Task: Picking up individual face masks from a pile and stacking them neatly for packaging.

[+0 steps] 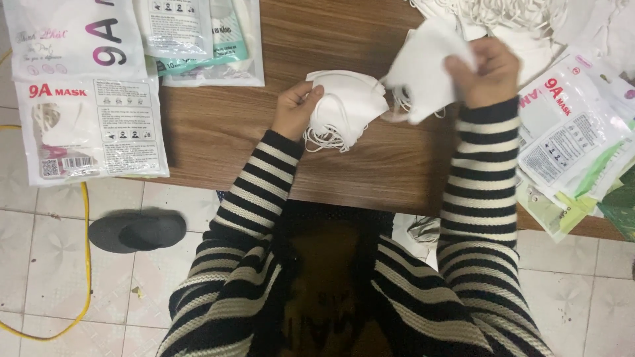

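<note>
Left hand point(294, 109) fingers clamp a stack of soft white folded masks point(347, 106); right hand point(486, 69) fingers pinch 1 white mask point(423, 73) above the wood-grain worktop point(218, 132).

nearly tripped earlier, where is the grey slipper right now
In the head view the grey slipper lies on the tiled floor at lower left, just below the wooden table's edge, between the yellow cable and the person's left striped sleeve.

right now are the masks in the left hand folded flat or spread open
Folded flat. The left hand pinches a white stack of masks by its edge, layers closed together, ear loops dangling loose beneath onto the wooden table.
</note>
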